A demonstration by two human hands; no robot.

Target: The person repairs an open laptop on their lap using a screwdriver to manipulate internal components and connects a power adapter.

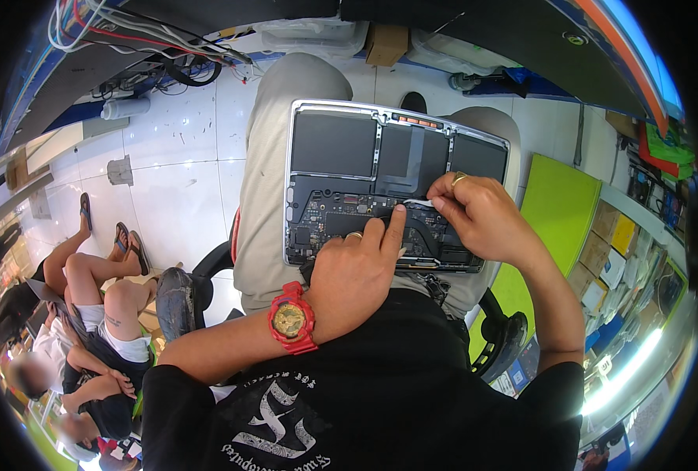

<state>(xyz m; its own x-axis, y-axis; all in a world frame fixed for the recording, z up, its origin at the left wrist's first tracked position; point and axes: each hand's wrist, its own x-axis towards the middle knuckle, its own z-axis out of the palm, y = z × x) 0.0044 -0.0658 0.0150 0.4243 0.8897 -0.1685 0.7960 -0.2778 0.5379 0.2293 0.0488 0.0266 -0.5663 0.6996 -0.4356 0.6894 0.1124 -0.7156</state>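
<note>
The laptop (349, 186) lies across your lap (274, 173), its internals exposed. The dark batteries (335, 145) occupy the side farther from you; the board (341, 223) occupies the nearer side. Your left hand (355, 271) is over the board, index finger extended with its tip at the board's far edge, other fingers partly bent, gripping nothing visible. Your right hand (484, 218) pinches a white piece (419, 202) between thumb and fingers, just beside that fingertip. The two hands are near each other, not touching.
</note>
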